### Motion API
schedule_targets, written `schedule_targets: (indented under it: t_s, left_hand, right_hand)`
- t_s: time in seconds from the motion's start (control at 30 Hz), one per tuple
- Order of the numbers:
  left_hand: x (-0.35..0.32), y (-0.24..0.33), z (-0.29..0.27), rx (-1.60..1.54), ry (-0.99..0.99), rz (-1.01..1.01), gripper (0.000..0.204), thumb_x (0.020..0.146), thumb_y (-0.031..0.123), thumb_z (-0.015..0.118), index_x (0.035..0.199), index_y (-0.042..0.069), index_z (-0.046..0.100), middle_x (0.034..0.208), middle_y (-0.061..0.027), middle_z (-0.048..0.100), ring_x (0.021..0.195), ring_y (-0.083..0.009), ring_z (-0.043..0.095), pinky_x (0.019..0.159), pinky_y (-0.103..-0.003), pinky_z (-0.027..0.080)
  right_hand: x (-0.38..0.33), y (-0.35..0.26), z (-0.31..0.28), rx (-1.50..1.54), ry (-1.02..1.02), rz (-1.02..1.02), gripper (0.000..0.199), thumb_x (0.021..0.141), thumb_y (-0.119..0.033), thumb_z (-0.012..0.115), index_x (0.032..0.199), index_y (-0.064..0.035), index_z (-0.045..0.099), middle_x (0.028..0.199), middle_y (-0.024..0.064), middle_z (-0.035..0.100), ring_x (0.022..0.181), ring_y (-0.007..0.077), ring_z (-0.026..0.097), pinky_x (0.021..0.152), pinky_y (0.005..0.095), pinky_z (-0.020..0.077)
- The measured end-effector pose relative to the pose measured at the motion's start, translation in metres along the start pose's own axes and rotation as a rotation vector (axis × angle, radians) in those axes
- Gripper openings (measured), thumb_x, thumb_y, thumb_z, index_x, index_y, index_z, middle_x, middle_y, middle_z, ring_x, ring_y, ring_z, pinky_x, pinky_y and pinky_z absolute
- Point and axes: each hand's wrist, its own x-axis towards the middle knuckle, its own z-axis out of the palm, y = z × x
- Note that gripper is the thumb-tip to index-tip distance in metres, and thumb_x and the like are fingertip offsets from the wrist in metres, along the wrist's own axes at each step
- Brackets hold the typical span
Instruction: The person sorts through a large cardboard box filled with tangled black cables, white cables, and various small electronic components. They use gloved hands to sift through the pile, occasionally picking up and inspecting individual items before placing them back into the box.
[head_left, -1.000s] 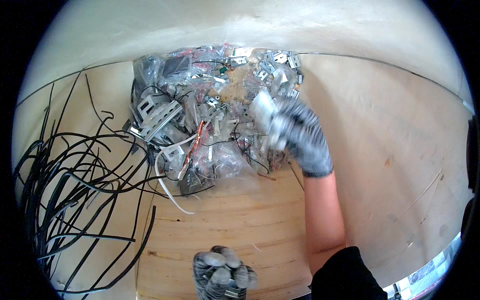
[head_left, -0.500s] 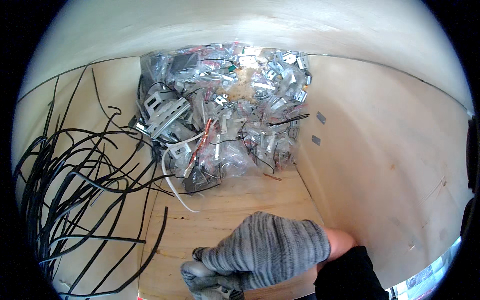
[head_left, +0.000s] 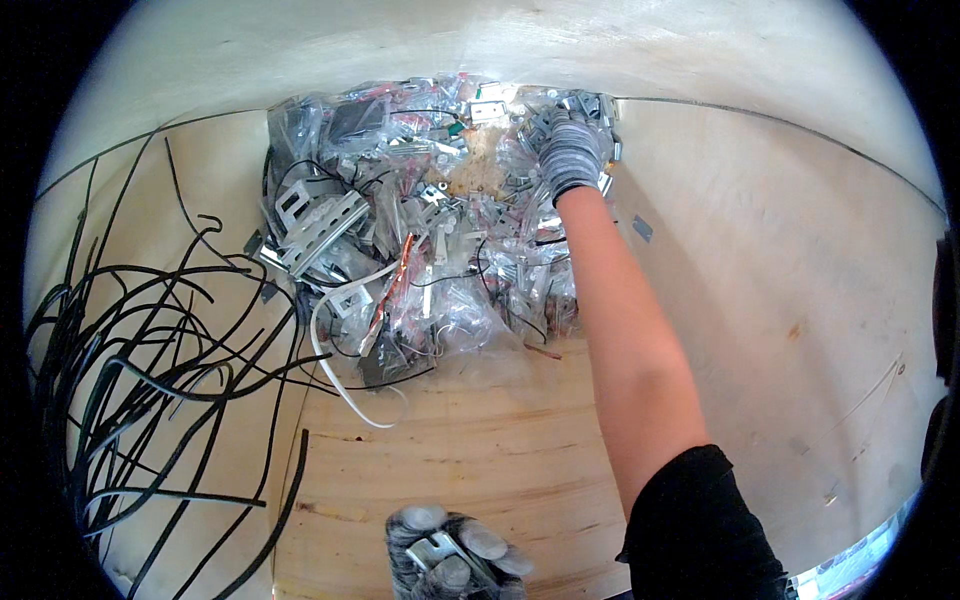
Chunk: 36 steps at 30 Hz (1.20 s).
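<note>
In a grey-striped glove, my left hand (head_left: 455,555) is closed around small silvery metal brackets (head_left: 436,549) at the bottom of the view. My right hand (head_left: 570,155), gloved the same way, reaches to the far right of a heap of small parts. Its fingertips dip among metal clips (head_left: 590,105) there and cannot be made out. The heap mixes clear plastic bags (head_left: 465,310), metal pieces and wire. A slotted metal plate (head_left: 325,235) lies on its left side, and a copper-coloured strip (head_left: 403,262) at its front.
Pale wooden walls (head_left: 760,270) enclose a bare wood floor (head_left: 450,440). Many black cables (head_left: 130,370) curl up along the left side. A white cable (head_left: 330,370) loops onto the floor in front of the heap. Sawdust-like debris (head_left: 480,165) lies at the back.
My right hand has left my left hand and stretched away to the heap's far right corner. The left hand, previously mostly covered, now shows the brackets in its grip.
</note>
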Motion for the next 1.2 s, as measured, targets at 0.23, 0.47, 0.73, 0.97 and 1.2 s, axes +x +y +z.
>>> schedule_targets:
  t_s: [0.23, 0.47, 0.73, 0.97, 1.2]
  left_hand:
    - [0.002, 0.003, 0.0, 0.003, 0.0, -0.008, 0.019, 0.089, 0.015, 0.059, 0.105, 0.009, 0.05, 0.095, -0.0094, 0.055, 0.065, -0.0155, 0.057, 0.051, -0.029, 0.051]
    - [0.002, 0.007, 0.001, 0.008, 0.011, -0.003, 0.019, 0.089, 0.014, 0.06, 0.105, 0.009, 0.051, 0.095, -0.0093, 0.055, 0.065, -0.0158, 0.058, 0.051, -0.029, 0.051]
    - [0.0, 0.007, 0.004, 0.011, 0.002, -0.008, 0.019, 0.089, 0.014, 0.061, 0.105, 0.009, 0.051, 0.096, -0.0092, 0.055, 0.066, -0.0162, 0.058, 0.052, -0.029, 0.051]
    - [-0.002, 0.007, 0.003, 0.006, -0.011, -0.016, 0.019, 0.088, 0.014, 0.061, 0.105, 0.009, 0.051, 0.096, -0.0091, 0.054, 0.067, -0.0165, 0.059, 0.052, -0.029, 0.052]
    - [-0.004, 0.008, 0.001, 0.01, 0.001, -0.017, 0.02, 0.088, 0.013, 0.062, 0.104, 0.009, 0.052, 0.096, -0.009, 0.054, 0.068, -0.0168, 0.059, 0.052, -0.029, 0.052]
  right_hand:
    - [-0.017, -0.005, 0.016, 0.233, 0.09, 0.1, 0.039, 0.076, -0.012, 0.068, 0.114, -0.0072, 0.059, 0.108, 0.015, 0.063, 0.098, 0.032, 0.06, 0.088, 0.0411, 0.0464]
    - [-0.058, 0.028, -0.007, 1.791, -0.3, 0.306, 0.024, 0.089, -0.012, 0.059, 0.112, -0.0041, 0.058, 0.09, 0.0042, 0.061, 0.073, 0.0115, 0.055, 0.063, 0.0234, 0.0477]
    - [-0.086, 0.025, -0.065, 2.016, -0.535, 0.369, 0.029, 0.088, -0.016, 0.062, 0.113, -0.0033, 0.058, 0.09, 0.0043, 0.062, 0.07, 0.0121, 0.057, 0.058, 0.0228, 0.0489]
    - [-0.093, 0.017, -0.056, 1.587, -0.286, 0.496, 0.028, 0.085, -0.009, 0.061, 0.112, -0.0048, 0.058, 0.093, 0.0043, 0.061, 0.077, 0.012, 0.059, 0.066, 0.0248, 0.0501]
    - [-0.074, -0.003, -0.04, 0.539, 0.329, 0.07, 0.036, 0.076, -0.009, 0.066, 0.11, -0.002, 0.058, 0.101, 0.0124, 0.061, 0.095, 0.0259, 0.058, 0.087, 0.0349, 0.0462]
